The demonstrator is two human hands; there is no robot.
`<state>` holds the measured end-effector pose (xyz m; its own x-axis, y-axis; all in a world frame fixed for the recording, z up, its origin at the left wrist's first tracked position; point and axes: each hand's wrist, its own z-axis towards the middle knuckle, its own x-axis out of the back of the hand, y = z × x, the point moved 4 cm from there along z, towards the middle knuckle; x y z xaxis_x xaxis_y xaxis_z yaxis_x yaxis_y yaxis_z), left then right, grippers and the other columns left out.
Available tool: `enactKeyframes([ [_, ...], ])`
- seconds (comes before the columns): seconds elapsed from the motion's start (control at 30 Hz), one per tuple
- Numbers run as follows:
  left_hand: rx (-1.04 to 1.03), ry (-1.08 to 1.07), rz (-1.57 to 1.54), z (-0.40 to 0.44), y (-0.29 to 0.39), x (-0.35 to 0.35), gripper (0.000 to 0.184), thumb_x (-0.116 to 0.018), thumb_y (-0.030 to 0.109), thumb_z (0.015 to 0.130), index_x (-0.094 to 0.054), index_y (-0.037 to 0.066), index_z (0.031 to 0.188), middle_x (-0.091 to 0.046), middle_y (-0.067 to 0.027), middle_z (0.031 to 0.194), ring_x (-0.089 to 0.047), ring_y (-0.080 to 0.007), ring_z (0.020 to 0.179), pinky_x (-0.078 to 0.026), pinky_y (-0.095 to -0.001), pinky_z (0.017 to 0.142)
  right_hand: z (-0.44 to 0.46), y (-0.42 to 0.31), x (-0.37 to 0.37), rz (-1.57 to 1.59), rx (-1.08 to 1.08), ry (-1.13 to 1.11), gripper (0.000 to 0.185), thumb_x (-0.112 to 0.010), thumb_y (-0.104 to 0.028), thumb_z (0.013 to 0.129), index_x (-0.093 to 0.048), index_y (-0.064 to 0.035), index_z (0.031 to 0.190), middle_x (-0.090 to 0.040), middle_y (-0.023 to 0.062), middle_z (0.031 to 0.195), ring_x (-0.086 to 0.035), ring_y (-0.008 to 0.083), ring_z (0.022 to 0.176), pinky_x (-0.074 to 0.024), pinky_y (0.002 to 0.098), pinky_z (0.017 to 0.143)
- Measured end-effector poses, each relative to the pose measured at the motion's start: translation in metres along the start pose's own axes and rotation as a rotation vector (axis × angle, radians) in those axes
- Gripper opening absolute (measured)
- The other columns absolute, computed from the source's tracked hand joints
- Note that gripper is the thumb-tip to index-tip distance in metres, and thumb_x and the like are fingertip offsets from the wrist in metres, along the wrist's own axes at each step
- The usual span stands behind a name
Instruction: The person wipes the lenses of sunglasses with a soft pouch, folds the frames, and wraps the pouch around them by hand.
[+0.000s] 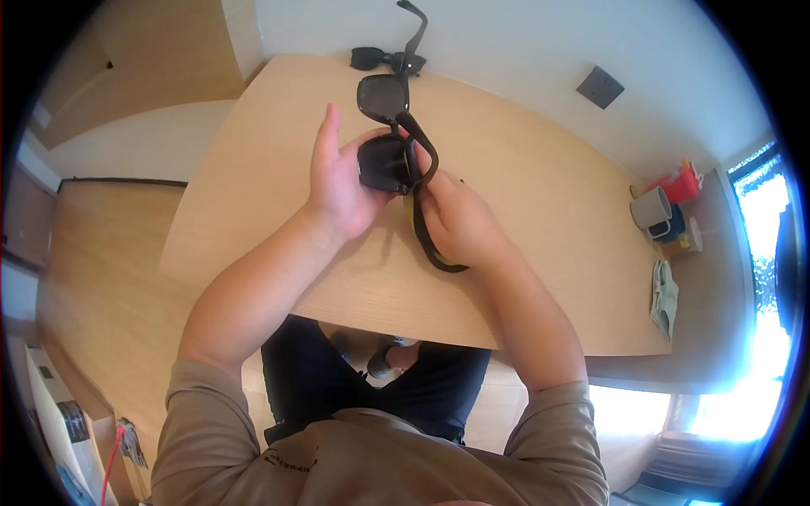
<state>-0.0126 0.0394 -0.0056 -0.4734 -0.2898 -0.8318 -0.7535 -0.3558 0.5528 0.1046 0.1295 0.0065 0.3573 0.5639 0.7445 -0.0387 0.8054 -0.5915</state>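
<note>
Large-lensed black sunglasses [384,97] are held up over the wooden table, turned so that one lens is above the other. My left hand [342,181] is open, its thumb stretched out and its palm behind the lower lens; some of its fingers are hidden there. My right hand [460,215] is closed on the right side of the sunglasses, beside the lower lens. One temple arm points up toward the wall. A curved dark strip with a yellowish edge [422,232] hangs below, against my right hand; I cannot tell whether it is the other temple arm.
Another pair of dark sunglasses [368,59] lies at the table's back edge by the wall. At the right side are a grey mug [650,209], a red item [682,181] and a folded pale cloth or paper [664,299]. A dark socket plate [600,87] is on the wall.
</note>
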Motion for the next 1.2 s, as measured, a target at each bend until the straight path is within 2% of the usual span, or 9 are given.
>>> enactKeyframes([
  [0.2, -0.037, -0.015, -0.043, 0.004, -0.001, 0.003, 0.079, -0.034, 0.069, 0.092, -0.057, -0.003, 0.114, -0.063, -0.0133, 0.113, -0.057, -0.0264, 0.108, -0.040, -0.0432, 0.100, 0.003, 0.002, -0.002, 0.145, 0.046, -0.011, 0.056, -0.045, -0.003, 0.093, -0.029, -0.0013, 0.146, -0.060, 0.0251, 0.113, -0.059, 0.0421, 0.101, -0.0471, 0.0423, 0.087],
  [0.4, 0.008, -0.007, -0.124, 0.009, -0.002, 0.000, 0.067, -0.031, 0.056, 0.099, -0.055, -0.003, 0.119, -0.062, -0.0132, 0.119, -0.056, -0.0259, 0.113, -0.039, -0.0400, 0.103, 0.004, 0.012, -0.006, 0.395, -0.033, 0.026, 0.054, -0.046, -0.003, 0.094, -0.030, -0.0014, 0.146, -0.061, 0.0253, 0.116, -0.060, 0.0379, 0.107, -0.0450, 0.0382, 0.093],
  [0.5, 0.003, -0.007, -0.110, 0.013, -0.003, 0.003, 0.067, -0.020, 0.049, 0.102, -0.052, -0.004, 0.128, -0.059, -0.0196, 0.125, -0.053, -0.0306, 0.120, -0.034, -0.0438, 0.109, 0.005, 0.017, -0.007, 0.440, -0.005, 0.049, 0.054, -0.046, -0.003, 0.095, -0.030, -0.0010, 0.147, -0.062, 0.0240, 0.116, -0.060, 0.0345, 0.108, -0.0437, 0.0358, 0.095],
  [0.57, 0.009, -0.021, -0.095, 0.018, -0.006, 0.007, 0.067, -0.022, 0.050, 0.101, -0.053, -0.004, 0.126, -0.059, -0.0201, 0.124, -0.053, -0.0309, 0.120, -0.035, -0.0442, 0.108, 0.005, 0.021, -0.008, 0.393, 0.037, 0.068, 0.055, -0.046, -0.003, 0.095, -0.030, -0.0007, 0.147, -0.062, 0.0231, 0.117, -0.060, 0.0326, 0.109, -0.0427, 0.0342, 0.096],
  [0.67, 0.031, -0.066, -0.057, 0.015, -0.004, 0.007, 0.065, -0.027, 0.051, 0.101, -0.055, -0.004, 0.120, -0.059, -0.0212, 0.124, -0.053, -0.0312, 0.119, -0.036, -0.0444, 0.107, 0.003, 0.011, -0.005, 0.596, -0.090, -0.012, 0.054, -0.046, -0.003, 0.095, -0.031, 0.0003, 0.147, -0.060, 0.0233, 0.121, -0.058, 0.0320, 0.113, -0.0412, 0.0337, 0.098],
  [0.8, -0.012, -0.006, -0.070, 0.009, 0.001, -0.002, 0.062, -0.035, 0.050, 0.100, -0.056, -0.007, 0.111, -0.063, -0.0202, 0.111, -0.059, -0.0264, 0.099, -0.045, -0.0379, 0.095, 0.004, 0.014, -0.011, 0.503, -0.045, -0.039, 0.054, -0.047, -0.003, 0.095, -0.032, 0.0010, 0.146, -0.060, 0.0215, 0.119, -0.059, 0.0289, 0.110, -0.0415, 0.0322, 0.097],
  [0.9, -0.066, -0.043, -0.093, 0.012, 0.006, 0.001, 0.063, -0.036, 0.052, 0.099, -0.056, -0.007, 0.108, -0.063, -0.0207, 0.109, -0.059, -0.0264, 0.093, -0.045, -0.0381, 0.091, 0.001, 0.012, -0.016, 0.432, 0.004, -0.016, 0.053, -0.047, -0.002, 0.095, -0.032, 0.0014, 0.146, -0.061, 0.0197, 0.113, -0.059, 0.0262, 0.104, -0.0427, 0.0308, 0.094],
  [0.97, -0.073, -0.021, -0.134, 0.012, 0.009, 0.002, 0.062, -0.035, 0.052, 0.099, -0.056, -0.007, 0.107, -0.063, -0.0203, 0.106, -0.059, -0.0277, 0.092, -0.045, -0.0383, 0.089, 0.000, 0.003, -0.013, 0.381, 0.031, -0.033, 0.054, -0.047, -0.002, 0.095, -0.032, 0.0016, 0.146, -0.062, 0.0187, 0.110, -0.060, 0.0247, 0.101, -0.0433, 0.0299, 0.092],
  [1.2, -0.106, -0.012, -0.202, 0.013, 0.014, 0.010, 0.062, -0.036, 0.052, 0.097, -0.056, -0.006, 0.104, -0.062, -0.0186, 0.099, -0.059, -0.0324, 0.092, -0.046, -0.0402, 0.088, -0.003, 0.002, -0.018, 0.669, -0.075, -0.038, 0.047, -0.050, 0.003, 0.092, -0.043, -0.0038, 0.138, -0.064, 0.0107, 0.098, -0.060, 0.0167, 0.089, -0.0466, 0.0287, 0.083],
])
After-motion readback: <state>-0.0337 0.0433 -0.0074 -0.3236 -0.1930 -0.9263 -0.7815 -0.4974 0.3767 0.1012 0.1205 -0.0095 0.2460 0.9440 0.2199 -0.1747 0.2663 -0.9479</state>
